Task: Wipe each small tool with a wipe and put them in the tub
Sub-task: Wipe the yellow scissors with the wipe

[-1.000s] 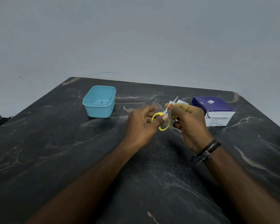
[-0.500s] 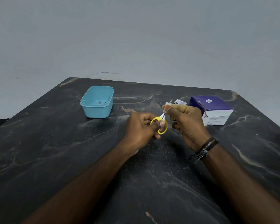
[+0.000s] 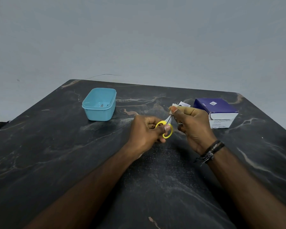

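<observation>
hands [image 3: 170,128] wiping scissors [image 3: 165,128], blue tub [image 3: 96,114]

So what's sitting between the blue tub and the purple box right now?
In the head view, both hands work there: the left hand grips the yellow-handled scissors, and the right hand pinches a wipe round the blades.

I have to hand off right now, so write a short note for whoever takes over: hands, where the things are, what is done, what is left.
Left hand grips the yellow-handled scissors by the loops, held above the table.
Right hand pinches the white wipe around the blades.
Blue tub stands far left on the table; at least one small tool seems to lie inside, too small to identify.
Purple box sits to the right, a torn sachet beside it.
Done: apparently one tool in the tub.
Left: finish wiping the scissors and place them in the tub.
</observation>
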